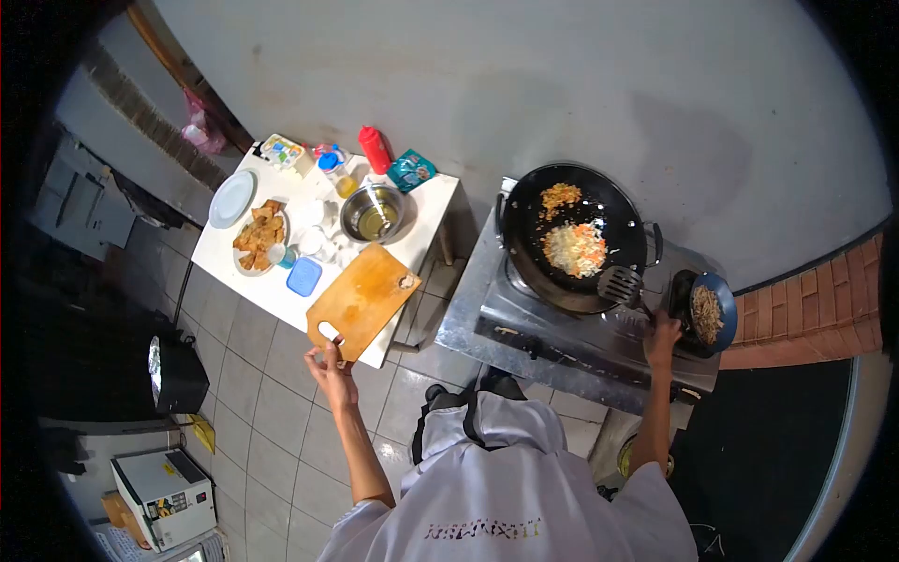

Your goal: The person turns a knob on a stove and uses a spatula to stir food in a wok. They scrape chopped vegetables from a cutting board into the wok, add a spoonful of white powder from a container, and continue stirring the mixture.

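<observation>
My right hand is closed round the handle of a slotted spatula, whose head hangs over the near right rim of a large black wok. Inside the wok, a pile of chopped white and orange food lies beside a smaller browned heap. At the white table's near corner, my left hand grips the end of a wooden cutting board by its handle hole. Part of its grip is hidden under the board.
The wok stands on a metal stove, left of a blue-rimmed pan with shredded food. The white table holds a metal bowl, a plate of fried pieces, a blue container and a red bottle.
</observation>
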